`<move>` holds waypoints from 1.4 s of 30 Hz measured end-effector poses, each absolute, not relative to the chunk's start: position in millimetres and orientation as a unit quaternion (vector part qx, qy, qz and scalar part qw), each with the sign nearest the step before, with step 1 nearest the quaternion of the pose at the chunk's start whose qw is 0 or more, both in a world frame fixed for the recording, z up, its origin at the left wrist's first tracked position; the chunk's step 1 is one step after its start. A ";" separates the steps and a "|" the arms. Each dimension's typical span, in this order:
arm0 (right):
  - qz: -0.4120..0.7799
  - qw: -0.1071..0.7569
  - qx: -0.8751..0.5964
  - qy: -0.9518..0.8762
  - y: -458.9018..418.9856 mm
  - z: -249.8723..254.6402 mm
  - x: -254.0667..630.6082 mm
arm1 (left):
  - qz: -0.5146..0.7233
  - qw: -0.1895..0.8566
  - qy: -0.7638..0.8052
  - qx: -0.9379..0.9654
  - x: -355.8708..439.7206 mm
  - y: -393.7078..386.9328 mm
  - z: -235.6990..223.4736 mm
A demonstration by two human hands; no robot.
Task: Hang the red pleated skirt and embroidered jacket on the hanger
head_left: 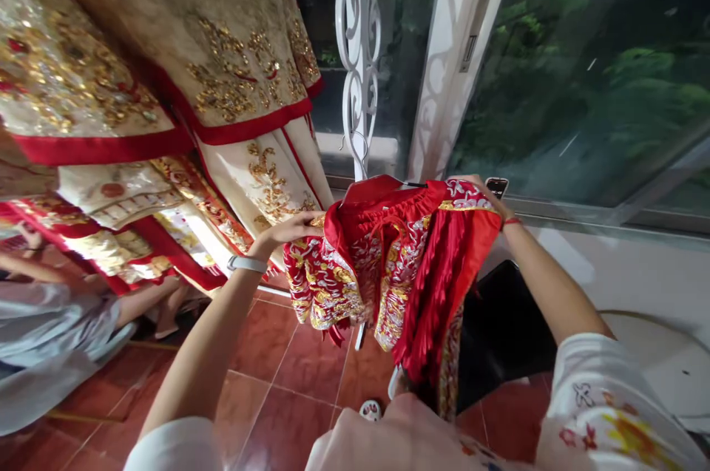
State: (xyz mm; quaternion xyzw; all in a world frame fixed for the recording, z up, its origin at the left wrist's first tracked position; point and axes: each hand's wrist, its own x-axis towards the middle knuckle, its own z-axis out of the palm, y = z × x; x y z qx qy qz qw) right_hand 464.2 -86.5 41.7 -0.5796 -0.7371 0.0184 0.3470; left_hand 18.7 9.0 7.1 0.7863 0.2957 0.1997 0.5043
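**Red skirt held up by the window**

Both hands grip the skirt (388, 264) at its waistband, left hand (293, 228) and right hand (480, 194) apart. Cream gowns (222, 79) hang left; a white scrolled post (359, 49) stands behind. Pleated satin, stiff gold embroidery.

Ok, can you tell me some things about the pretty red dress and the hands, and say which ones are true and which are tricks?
1. Both hands hold the red embroidered garment by its top edge. True: the left hand grips one end and the right hand the other.
2. The floor is green carpet. False: it is red-brown tile.
3. A cream and gold robe hangs to the left. True.
4. The left wrist is bare. False: it wears a white band.
5. The red garment lies flat on the floor. False: it is held up in the air.
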 end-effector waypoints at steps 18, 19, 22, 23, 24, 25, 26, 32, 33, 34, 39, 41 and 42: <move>-0.091 0.365 -0.656 -0.654 -157.2 7.1 370.9 | 0.278 0.059 0.540 0.792 23.5 -47.1 7.2; -0.074 0.398 -0.658 -0.634 -155.4 8.0 362.8 | 0.271 0.038 0.559 0.782 25.8 -53.1 9.8; -0.062 0.472 -0.645 -0.597 -159.7 3.5 326.2 | 0.258 -0.003 0.597 0.760 27.0 -67.8 17.2; -0.054 0.484 -0.639 -0.595 -161.3 -3.0 313.1 | 0.257 -0.012 0.601 0.757 26.0 -71.0 18.5; -0.036 0.491 -0.636 -0.594 -161.4 -11.4 301.6 | 0.261 -0.020 0.601 0.756 24.8 -73.1 18.9; -0.007 0.491 -0.639 -0.591 -159.5 -20.6 292.2 | 0.267 -0.028 0.597 0.756 23.9 -74.4 18.2; 0.032 0.487 -0.649 -0.583 -155.9 -29.2 285.4 | 0.276 -0.036 0.593 0.756 23.6 -75.2 16.5; 0.143 0.513 -0.675 -0.510 -132.9 -38.7 260.1 | 0.362 -0.027 0.615 0.700 43.0 -84.2 -3.4; 0.172 0.521 -0.656 -0.518 -130.7 -37.4 252.1 | 0.385 -0.021 0.618 0.685 48.4 -85.8 -5.4; 0.214 0.527 -0.636 -0.521 -128.4 -37.5 243.3 | 0.410 -0.014 0.617 0.672 53.3 -86.9 -6.8; 0.425 0.560 -0.477 -0.527 -122.3 -76.2 228.5 | 0.472 0.022 0.573 0.669 55.5 -95.5 -28.9; 0.476 0.555 -0.432 -0.528 -133.4 -113.8 251.5 | 0.499 0.050 0.561 0.659 43.9 -111.1 -63.8; 0.484 0.561 -0.446 -0.501 -142.8 -137.3 268.0 | 0.519 0.078 0.568 0.634 37.1 -122.4 -88.8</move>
